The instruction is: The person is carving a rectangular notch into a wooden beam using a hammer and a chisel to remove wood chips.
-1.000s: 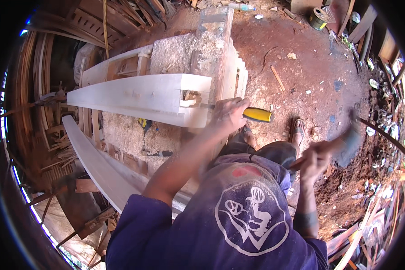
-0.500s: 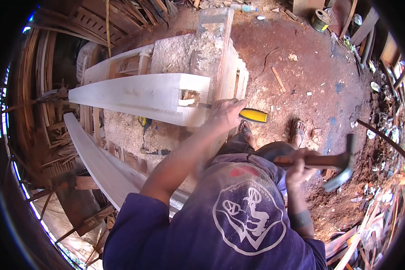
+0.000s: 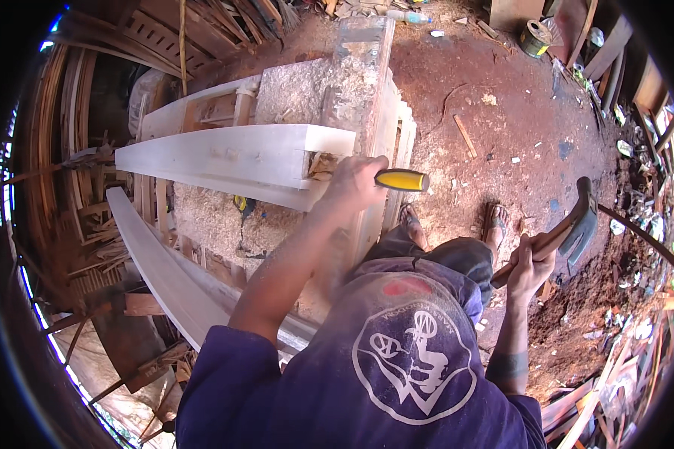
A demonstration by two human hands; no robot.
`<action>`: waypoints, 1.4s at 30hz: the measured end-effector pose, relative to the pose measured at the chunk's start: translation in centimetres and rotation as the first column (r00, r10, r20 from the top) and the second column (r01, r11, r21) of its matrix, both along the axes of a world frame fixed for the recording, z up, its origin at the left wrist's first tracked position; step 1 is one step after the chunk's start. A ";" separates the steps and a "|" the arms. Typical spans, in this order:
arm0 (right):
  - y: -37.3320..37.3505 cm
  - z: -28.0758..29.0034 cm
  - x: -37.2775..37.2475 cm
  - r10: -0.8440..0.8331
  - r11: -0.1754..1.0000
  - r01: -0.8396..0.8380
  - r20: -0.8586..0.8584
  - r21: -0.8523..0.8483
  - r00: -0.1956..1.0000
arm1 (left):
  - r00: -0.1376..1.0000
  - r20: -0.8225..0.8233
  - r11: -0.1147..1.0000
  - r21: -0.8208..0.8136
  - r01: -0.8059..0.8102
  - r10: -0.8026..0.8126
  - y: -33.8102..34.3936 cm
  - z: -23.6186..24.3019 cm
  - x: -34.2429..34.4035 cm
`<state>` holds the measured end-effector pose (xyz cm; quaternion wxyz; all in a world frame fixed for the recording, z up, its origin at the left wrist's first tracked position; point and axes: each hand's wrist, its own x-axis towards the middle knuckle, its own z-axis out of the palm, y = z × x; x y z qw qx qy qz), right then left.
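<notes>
My left hand (image 3: 358, 184) is closed round a chisel, whose yellow and black handle (image 3: 402, 179) sticks out to the right. Its blade is hidden behind my fingers and wrist. Just left of that hand, a rough notch (image 3: 322, 166) is cut into the end of a long, pale wooden beam (image 3: 225, 156). The beam lies across a low bench (image 3: 363, 52) strewn with shavings. Out to the right, my right hand (image 3: 530, 268) grips a hammer by its wooden handle. The dark metal hammer head (image 3: 583, 224) is up and well apart from the chisel.
A second pale, curved timber (image 3: 168, 266) slants below the beam on the left. A small yellow and black item (image 3: 241, 203) lies among the shavings. Planks stack up at the far left. A tin (image 3: 535, 37) stands at the back right, with scraps along the right side.
My right hand has swung the hammer up and to the right, away from my lap. My left hand and the chisel handle have shifted a little left and up.
</notes>
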<state>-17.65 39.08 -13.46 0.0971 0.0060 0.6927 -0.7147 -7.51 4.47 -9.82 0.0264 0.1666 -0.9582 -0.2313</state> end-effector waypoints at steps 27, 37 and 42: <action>-2.0 1.5 1.9 0.042 0.999 -0.046 0.149 0.023 0.988 | 0.942 -0.309 0.983 0.084 0.161 -0.127 2.1 -0.3 -2.0; -1.5 1.1 2.0 -0.001 1.000 -0.004 0.184 0.027 0.983 | 0.974 -0.156 0.981 0.075 0.176 -0.163 1.9 -0.4 -3.2; -0.7 1.4 1.4 -0.005 0.996 -0.006 0.124 0.091 0.992 | 0.978 -0.168 0.985 0.095 0.142 -0.125 1.9 -0.7 -3.4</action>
